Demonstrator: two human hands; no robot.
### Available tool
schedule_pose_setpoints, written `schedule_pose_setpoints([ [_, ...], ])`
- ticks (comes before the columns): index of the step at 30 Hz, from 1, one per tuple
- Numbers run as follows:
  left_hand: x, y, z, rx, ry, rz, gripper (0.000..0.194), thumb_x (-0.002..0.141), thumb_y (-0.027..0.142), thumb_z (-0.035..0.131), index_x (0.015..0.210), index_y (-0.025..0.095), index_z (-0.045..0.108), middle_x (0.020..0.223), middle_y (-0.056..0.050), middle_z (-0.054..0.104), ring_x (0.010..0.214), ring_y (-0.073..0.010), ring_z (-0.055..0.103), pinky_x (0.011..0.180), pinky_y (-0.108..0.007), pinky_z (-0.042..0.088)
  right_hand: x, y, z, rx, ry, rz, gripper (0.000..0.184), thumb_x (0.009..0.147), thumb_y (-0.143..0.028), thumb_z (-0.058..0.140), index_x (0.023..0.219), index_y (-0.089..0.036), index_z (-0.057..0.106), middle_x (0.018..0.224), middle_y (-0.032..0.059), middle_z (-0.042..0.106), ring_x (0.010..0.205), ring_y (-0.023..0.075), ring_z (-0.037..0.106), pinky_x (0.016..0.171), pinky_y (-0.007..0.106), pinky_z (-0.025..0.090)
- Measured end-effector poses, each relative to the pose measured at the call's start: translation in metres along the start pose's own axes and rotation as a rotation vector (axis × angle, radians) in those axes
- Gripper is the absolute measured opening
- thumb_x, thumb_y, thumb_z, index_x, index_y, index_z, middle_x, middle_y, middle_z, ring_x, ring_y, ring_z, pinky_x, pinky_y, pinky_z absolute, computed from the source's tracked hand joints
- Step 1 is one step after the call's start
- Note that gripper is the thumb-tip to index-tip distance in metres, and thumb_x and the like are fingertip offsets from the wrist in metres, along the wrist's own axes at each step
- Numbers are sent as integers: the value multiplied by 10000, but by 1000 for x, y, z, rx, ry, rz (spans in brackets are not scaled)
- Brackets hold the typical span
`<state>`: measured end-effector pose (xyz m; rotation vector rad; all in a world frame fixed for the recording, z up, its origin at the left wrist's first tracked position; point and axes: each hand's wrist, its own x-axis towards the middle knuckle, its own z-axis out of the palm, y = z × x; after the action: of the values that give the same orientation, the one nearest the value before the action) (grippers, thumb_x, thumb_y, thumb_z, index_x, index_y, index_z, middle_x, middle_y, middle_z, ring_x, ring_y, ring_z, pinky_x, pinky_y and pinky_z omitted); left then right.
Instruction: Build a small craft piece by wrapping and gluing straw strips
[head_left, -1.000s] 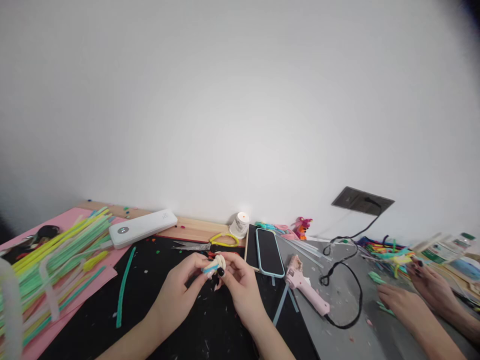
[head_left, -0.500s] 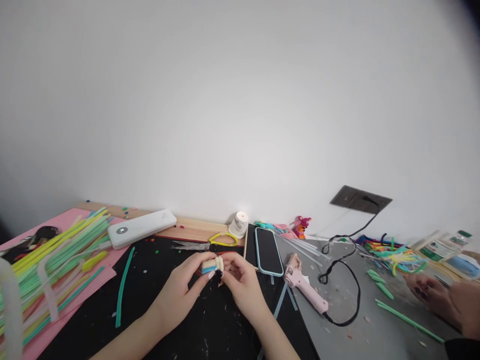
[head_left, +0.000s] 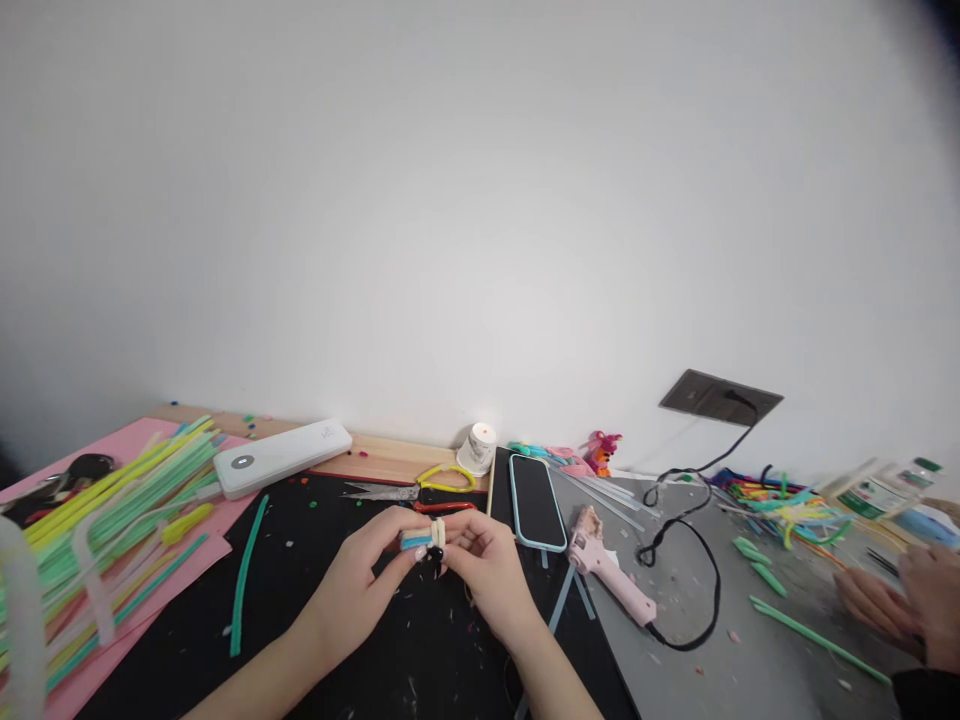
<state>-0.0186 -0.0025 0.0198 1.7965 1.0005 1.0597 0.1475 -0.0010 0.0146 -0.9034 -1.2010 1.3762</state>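
Between my two hands is a small fuzzy craft piece [head_left: 417, 541] in cream and light blue, with a black bit near its right end. My left hand [head_left: 373, 562] pinches its left part between thumb and fingers. The fingertips of my right hand [head_left: 484, 560] close on its cream right end. Fingers cover much of the piece. Just beyond it lie scissors with yellow handles [head_left: 448, 478] and a red-handled tool [head_left: 444, 507], on the black mat [head_left: 300, 600].
At left, pipe cleaners [head_left: 142, 500] and a white power bank [head_left: 285, 458]. A paper cup [head_left: 478, 450] stands behind my hands. Rightward are a phone [head_left: 537, 503], a corded pink glue gun [head_left: 611, 580] and a small figure [head_left: 602, 452]. Another person's hands [head_left: 892, 600] work at far right.
The piece has turned slightly in my fingers, and its cream end shows more upright. The other person's hands have shifted a little to the right.
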Motion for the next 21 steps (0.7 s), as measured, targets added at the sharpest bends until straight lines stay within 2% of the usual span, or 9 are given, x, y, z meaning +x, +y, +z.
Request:
schedule_pose_setpoints([
  [7,2,5,-2,26,-1,44,149,863,194,473,928,213,605,959,-42,649,912,-190,609,826,-298,478,0,-2,1,27,-1,28,157,606,-124,772,748,-142,707,624,-1,673,547,100,585,534,195,482],
  [13,1,-3,3,-18,14,-23,158,863,226,473,977,212,581,1014,-61,653,928,-205,608,830,-328,488,2,2,0,23,20,15,228,618,-104,731,835,-155,682,635,-11,662,544,105,584,529,204,471],
  [17,0,-7,5,-99,14,-88,178,858,260,485,1001,207,576,992,-58,663,881,-203,620,800,-328,502,1,4,-1,-90,40,-54,340,654,-91,676,975,-201,646,630,-45,621,515,94,543,528,208,434],
  [21,2,-11,7,-234,8,-130,194,849,273,500,1012,203,578,924,-33,650,760,-175,606,737,-316,507,-2,-1,0,-270,35,-127,248,715,-110,623,935,-218,659,642,-40,582,544,103,516,531,216,396],
])
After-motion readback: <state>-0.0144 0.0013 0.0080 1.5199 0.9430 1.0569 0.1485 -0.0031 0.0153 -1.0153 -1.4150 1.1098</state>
